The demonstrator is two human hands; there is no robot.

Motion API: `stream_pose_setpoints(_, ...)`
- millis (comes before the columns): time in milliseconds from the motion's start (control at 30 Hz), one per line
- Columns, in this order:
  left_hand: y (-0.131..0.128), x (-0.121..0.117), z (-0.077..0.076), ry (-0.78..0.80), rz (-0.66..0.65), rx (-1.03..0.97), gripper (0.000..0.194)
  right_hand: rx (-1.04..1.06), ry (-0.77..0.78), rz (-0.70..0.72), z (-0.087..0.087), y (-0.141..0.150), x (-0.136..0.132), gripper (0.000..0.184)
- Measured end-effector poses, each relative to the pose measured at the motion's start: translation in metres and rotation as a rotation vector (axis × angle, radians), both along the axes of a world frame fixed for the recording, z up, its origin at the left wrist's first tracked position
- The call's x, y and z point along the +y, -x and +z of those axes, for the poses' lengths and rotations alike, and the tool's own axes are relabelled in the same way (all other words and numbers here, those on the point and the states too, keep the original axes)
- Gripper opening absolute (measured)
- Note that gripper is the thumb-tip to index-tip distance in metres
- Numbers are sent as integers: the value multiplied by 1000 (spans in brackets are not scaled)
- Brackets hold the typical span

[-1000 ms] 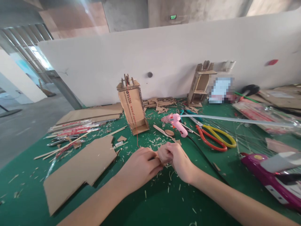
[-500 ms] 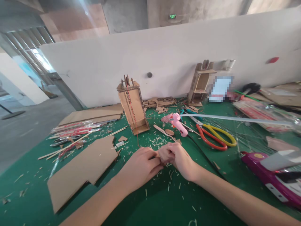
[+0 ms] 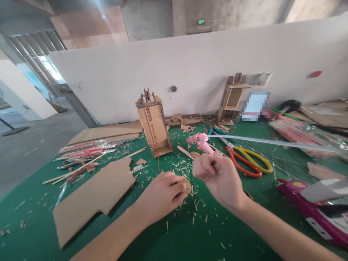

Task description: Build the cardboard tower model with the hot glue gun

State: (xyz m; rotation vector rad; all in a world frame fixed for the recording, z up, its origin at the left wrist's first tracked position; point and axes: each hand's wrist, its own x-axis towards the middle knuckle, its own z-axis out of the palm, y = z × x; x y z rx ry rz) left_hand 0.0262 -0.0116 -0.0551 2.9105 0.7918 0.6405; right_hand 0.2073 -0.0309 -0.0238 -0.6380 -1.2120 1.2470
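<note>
My left hand (image 3: 165,192) is closed on a small round cardboard disc (image 3: 187,185) with holes in it, just above the green table. A red string (image 3: 159,163) runs down the front of an upright cardboard box (image 3: 152,127) with sticks on top, and ends near my left knuckles. My right hand (image 3: 217,174) is raised beside the disc, apart from it. Its fingers are curled in a pinch, and whatever they hold is hidden. Right behind it lies a pink glue gun (image 3: 199,139), its handle partly covered by my fingers.
Red-and-yellow-handled scissors (image 3: 248,163) lie right of the glue gun. A cut cardboard sheet (image 3: 92,195) lies at left, near wooden sticks (image 3: 73,168). A second cardboard box (image 3: 231,99) stands by the white partition (image 3: 136,69). A purple device (image 3: 307,206) sits at right. Shavings litter the table.
My hands, together before, have parted: the right has moved up and to the right, towards the glue gun. The disc in my left hand has come into sight.
</note>
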Motion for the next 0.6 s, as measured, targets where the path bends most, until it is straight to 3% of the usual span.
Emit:
stream_pose_setpoints(133, 1, -1, 7, 109, 31, -100, 10, -325, -55, -160, -4, -15, 6, 42)
stream_pose_setpoints(267, 4, -1, 14, 257, 81, -291, 19, -597, -73, -61, -6, -17, 1, 13)
stream_pose_setpoints(367, 8, 2, 13, 143, 101, -369, 28, -672, -63, -25, -3, -13, -4, 14)
stream_pose_setpoints(467, 10, 3, 10, 7, 105, -380, 31, -719, -51, -84, -3, -9, -3, 21)
stream_pose_setpoints(600, 11, 2, 9, -14, 99, -368, 32, -788, -48, -157, -7, -8, 0, 23)
